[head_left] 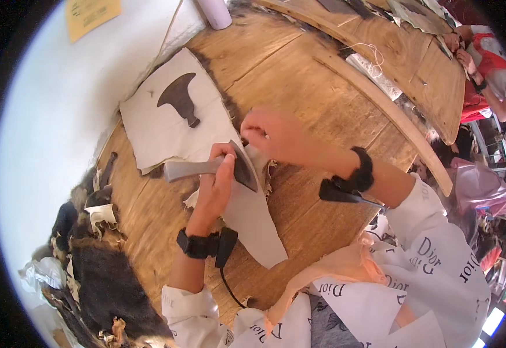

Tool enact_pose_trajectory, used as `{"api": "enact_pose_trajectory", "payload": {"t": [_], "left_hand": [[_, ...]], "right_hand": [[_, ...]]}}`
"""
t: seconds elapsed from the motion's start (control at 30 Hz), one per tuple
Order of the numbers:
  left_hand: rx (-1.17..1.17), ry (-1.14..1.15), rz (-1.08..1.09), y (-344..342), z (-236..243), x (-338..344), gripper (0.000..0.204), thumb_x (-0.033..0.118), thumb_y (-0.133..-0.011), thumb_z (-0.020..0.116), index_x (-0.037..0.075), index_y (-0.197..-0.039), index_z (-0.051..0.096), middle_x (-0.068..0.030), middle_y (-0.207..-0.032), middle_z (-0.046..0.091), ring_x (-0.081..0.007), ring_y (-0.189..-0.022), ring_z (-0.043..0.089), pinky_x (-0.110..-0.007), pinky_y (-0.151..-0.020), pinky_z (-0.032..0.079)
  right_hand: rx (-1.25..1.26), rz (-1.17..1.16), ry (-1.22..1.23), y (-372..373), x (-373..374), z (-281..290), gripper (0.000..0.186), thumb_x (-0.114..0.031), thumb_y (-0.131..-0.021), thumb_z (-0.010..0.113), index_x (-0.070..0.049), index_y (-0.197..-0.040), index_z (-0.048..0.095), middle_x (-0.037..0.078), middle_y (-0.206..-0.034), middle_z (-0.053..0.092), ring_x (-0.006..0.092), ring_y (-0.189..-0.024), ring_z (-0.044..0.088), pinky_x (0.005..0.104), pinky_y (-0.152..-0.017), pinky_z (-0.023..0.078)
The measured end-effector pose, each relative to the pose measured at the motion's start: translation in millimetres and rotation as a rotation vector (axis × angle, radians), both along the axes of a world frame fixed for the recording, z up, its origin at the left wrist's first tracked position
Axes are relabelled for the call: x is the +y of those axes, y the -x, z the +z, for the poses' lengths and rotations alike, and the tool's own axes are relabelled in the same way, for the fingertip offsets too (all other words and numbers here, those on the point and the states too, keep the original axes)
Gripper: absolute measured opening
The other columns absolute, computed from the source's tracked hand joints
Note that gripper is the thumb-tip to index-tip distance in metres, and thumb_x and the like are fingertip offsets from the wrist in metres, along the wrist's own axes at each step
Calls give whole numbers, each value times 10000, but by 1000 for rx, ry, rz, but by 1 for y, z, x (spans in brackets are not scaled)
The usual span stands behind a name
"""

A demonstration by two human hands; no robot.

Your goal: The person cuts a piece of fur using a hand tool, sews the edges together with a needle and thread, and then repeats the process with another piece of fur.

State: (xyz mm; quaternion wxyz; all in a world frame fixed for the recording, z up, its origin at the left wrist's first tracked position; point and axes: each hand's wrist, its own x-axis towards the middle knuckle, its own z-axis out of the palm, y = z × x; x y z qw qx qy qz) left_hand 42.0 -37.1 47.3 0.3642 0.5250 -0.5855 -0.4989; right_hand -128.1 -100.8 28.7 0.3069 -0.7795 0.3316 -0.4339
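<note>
A fur pelt (pixel 148 130) lies skin side up on the wooden table, its pale inner face showing and dark fur along the edge. My left hand (pixel 217 184) is wrapped round a crescent-bladed furrier's knife with a grey handle (pixel 188 170), near where the handle meets the dark blade (pixel 245 172). The blade is against the pelt's right side. Just beyond it, my right hand (pixel 258 130), slightly blurred, has its fingers curled on a pale flap at the pelt's edge. A second dark crescent blade (pixel 178 97) with a short stub rests on the pelt's far part.
A long curved wooden strip (pixel 380 104) borders the table's right side. Dark fur scraps (pixel 105 278) heap at the left by the white wall. A lilac cylinder (pixel 214 13) stands at the back. Another person (pixel 488 69) sits at the far right, beyond a wooden board (pixel 403 58).
</note>
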Motion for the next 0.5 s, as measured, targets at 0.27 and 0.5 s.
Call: {"api": "enact_pose_trajectory", "payload": {"t": [0.27, 0.5], "left_hand": [[87, -43, -37, -8, -39, -2, 144, 227, -899, 380, 108, -901, 460, 53, -729, 348, -33, -614, 316, -185, -544, 275], [70, -141, -86, -4, -24, -5, 103, 186, -888, 424, 91, -911, 455, 47, -726, 366, -42, -628, 342, -186, -542, 296]], "right_hand": [[474, 4, -181, 2, -21, -43, 188, -194, -726, 528, -49, -718, 646, 191, -716, 604, 352, -699, 585, 462, -625, 447], [314, 15, -109, -1, -18, -49, 132, -177, -725, 562, -59, -704, 619, 154, -736, 580, 334, -752, 560, 433, -671, 437]]}}
